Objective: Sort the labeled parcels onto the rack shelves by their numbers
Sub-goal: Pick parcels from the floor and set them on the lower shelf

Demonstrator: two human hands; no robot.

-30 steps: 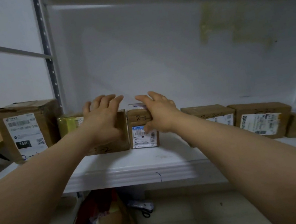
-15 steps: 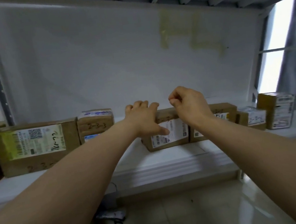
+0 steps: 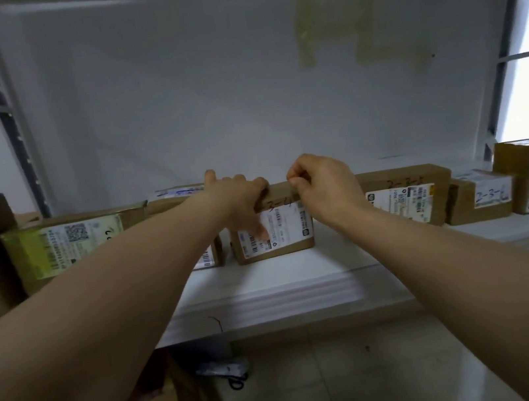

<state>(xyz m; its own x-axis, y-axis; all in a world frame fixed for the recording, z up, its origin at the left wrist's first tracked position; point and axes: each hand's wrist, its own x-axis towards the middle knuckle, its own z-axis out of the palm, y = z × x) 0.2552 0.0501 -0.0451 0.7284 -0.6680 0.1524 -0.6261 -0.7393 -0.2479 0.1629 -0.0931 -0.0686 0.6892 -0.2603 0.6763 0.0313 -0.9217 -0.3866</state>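
The parcel (image 3: 282, 235) marked 3-4 (the leading digit is hidden under your knuckles) stands on the rack shelf (image 3: 263, 290) with its front label facing you. The 2-3-5 parcel (image 3: 408, 198) is just beside it on the right, and the 2-3-6 parcel (image 3: 484, 196) stands further along.

Your left grip (image 3: 238, 197) grasps the parcel, with the fingers hooked over the top front edge and the thumb pressed on the label. Your right grip (image 3: 320, 188) is curled at the top right corner. It appears to touch the cardboard edge, but the view does not show whether it pinches it.

To seat the parcel correctly:

1. Confirm the handwritten number against the neighbour on the right, so that 4 precedes 5.
2. Slide the parcel along the shelf rather than lifting it. Light cardboard tips easily.
3. Push evenly from both top corners so the front face stays square to the shelf lip.
4. Leave the number and the barcode unobstructed.
5. Close any gap to the 2-3-5 parcel without shifting that parcel.
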